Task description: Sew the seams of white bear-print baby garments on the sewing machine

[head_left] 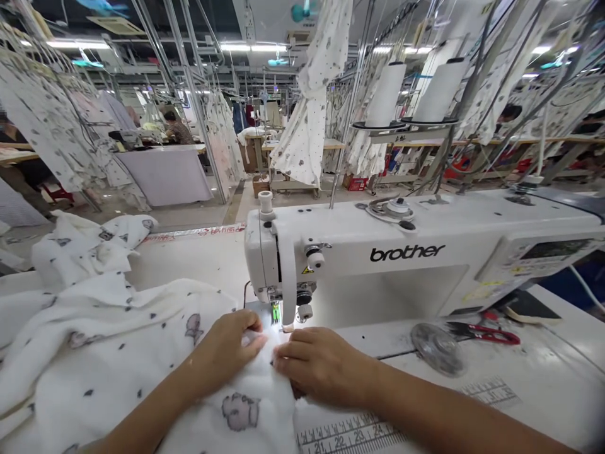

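Note:
White printed fabric [155,353] with small dark marks and animal figures spreads over the left of the table and up to the needle area of a white sewing machine [350,233]. My left hand [231,343] pinches a fold of this fabric just left of the presser foot [276,312]. On the fabric's right edge, in front of the foot, my right hand [326,366] rests with its fingers curled over the cloth. The right fingertips are partly hidden by the hand and fabric. A bright lamp lights the cloth under the needle.
Red-handled thread snips [491,333] and a clear round dish [438,349] lie right of my right arm. A printed ruler scale [350,435] runs along the table's front. Two thread cones [385,94] stand behind the machine. Printed cloth [312,120] hangs beyond, and a person [178,129] sits farther back.

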### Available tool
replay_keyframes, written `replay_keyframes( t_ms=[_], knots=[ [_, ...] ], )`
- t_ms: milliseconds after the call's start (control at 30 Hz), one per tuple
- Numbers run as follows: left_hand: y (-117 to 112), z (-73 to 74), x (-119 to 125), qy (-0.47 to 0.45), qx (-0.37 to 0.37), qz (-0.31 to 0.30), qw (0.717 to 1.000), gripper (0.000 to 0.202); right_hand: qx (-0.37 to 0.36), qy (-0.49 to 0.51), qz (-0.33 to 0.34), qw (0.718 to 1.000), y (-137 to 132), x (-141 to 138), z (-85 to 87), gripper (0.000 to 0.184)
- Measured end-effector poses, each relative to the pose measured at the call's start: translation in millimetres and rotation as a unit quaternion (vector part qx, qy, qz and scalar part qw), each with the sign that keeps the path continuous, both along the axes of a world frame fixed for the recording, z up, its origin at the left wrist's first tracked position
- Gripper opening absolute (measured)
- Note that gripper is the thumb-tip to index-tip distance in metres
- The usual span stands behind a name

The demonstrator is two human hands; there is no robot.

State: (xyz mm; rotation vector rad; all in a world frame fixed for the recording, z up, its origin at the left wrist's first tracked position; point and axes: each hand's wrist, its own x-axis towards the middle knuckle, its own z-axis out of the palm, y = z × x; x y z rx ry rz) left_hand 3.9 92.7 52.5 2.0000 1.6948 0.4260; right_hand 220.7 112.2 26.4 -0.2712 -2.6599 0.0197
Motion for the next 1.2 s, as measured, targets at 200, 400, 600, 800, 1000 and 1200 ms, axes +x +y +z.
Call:
replay_keyframes(
  t_ms=[200, 400, 600, 800, 1000, 1200],
  knots=[
    [-2, 3.5, 1, -0.016, -0.017, 0.001, 1.000, 0.009, -0.062, -0.017, -0.030, 0.997, 3, -1, 3.9, 0.021],
    [-5, 0.7, 7, 0.032, 0.014, 0.018, 0.999, 0.014, -0.114, -0.051, -0.034, 0.992, 4, 0, 6.2, 0.019],
    [-2, -7.5, 15, 0.072, 0.042, 0.060, 0.995, 0.005, -0.109, -0.061, -0.055, 0.991, 1, -1, 6.6, 0.014],
    [3, -15.5, 20, 0.068, 0.062, 0.067, 0.994, 0.009, -0.068, -0.086, -0.071, 0.991, -2, -1, 7.2, 0.016],
    [16, -15.6, 23, 0.063, 0.061, 0.075, 0.993, 0.013, -0.040, -0.081, -0.109, 0.990, 1, 1, 2.6, 0.021],
    [28, -28.0, 18, 0.066, 0.069, 0.099, 0.990, 0.014, -0.077, -0.088, -0.131, 0.984, 5, 1, 7.2, 0.022]
  ],
)
